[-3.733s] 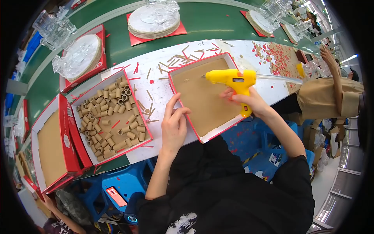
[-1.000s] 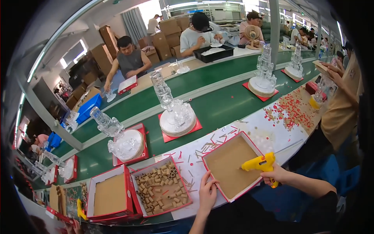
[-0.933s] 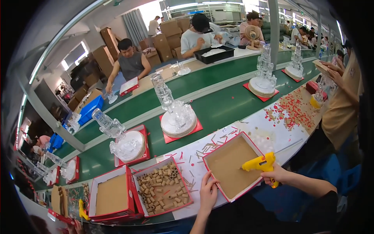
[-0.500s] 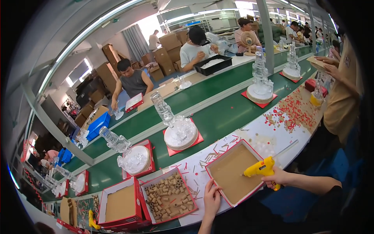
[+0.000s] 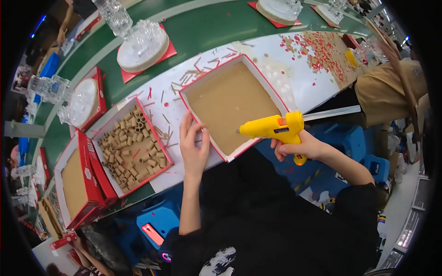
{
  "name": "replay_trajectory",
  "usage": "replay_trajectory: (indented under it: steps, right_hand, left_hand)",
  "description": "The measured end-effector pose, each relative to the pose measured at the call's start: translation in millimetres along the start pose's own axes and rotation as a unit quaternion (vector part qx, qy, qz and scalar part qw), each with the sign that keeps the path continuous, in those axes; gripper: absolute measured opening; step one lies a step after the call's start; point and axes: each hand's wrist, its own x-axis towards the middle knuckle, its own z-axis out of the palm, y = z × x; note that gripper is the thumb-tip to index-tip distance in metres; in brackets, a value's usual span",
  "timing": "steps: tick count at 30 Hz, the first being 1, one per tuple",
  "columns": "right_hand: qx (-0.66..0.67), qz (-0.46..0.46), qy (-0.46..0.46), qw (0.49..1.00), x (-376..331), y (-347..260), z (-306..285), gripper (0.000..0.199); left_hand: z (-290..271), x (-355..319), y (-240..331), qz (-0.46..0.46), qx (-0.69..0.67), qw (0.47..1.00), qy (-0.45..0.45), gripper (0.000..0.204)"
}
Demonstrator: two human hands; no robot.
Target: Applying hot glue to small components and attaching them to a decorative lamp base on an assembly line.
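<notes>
A shallow red-edged box (image 5: 230, 101) with a brown cardboard bottom lies on the white work surface in front of me. My left hand (image 5: 194, 149) grips its near left wall, thumb and fingers at the rim. In my right hand (image 5: 306, 147) is a yellow hot glue gun (image 5: 271, 129), held over the box's near right side with its nozzle above the cardboard. From the gun's rear sticks a long translucent glue stick (image 5: 331, 113). To the left, short brown cardboard tubes (image 5: 131, 152) fill much of another red-edged box (image 5: 156, 130).
Stacked red boxes (image 5: 94, 184) stand at the far left. Beyond the work surface, a green conveyor belt (image 5: 198, 34) carries clear plastic towers on round white bases (image 5: 142, 48). Red and brown bits (image 5: 322, 53) lie scattered at right, near a co-worker (image 5: 386, 89). Blue stools (image 5: 159, 216) stand below.
My view has tilted down, so box and hands appear higher in the picture. The glue gun has shifted toward the box's near right edge. Both hands keep their holds.
</notes>
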Motion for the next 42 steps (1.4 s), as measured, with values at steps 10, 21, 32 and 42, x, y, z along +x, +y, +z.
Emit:
replay_trajectory:
  steps: [10, 21, 32, 42]
  right_hand:
    - [-0.075, 0.086, -0.011, 0.993, 4, 6, 14, 0.020]
    - [-0.063, 0.125, 0.017, 0.990, 13, 2, 9, 0.014]
    - [-0.071, 0.132, 0.025, 0.988, 9, 7, 4, 0.018]
    - [-0.120, 0.001, 0.025, 0.992, -12, -15, -15, 0.036]
  left_hand:
    - [-4, -15, 7, -0.054, -0.030, 0.998, 0.011, 0.012]
    - [-3, -8, 1, -0.063, -0.041, 0.997, 0.015, 0.012]
    - [-4, -8, 6, -0.076, -0.054, 0.996, 0.017, 0.012]
    - [-3, -9, 8, -0.070, -0.025, 0.997, 0.003, 0.015]
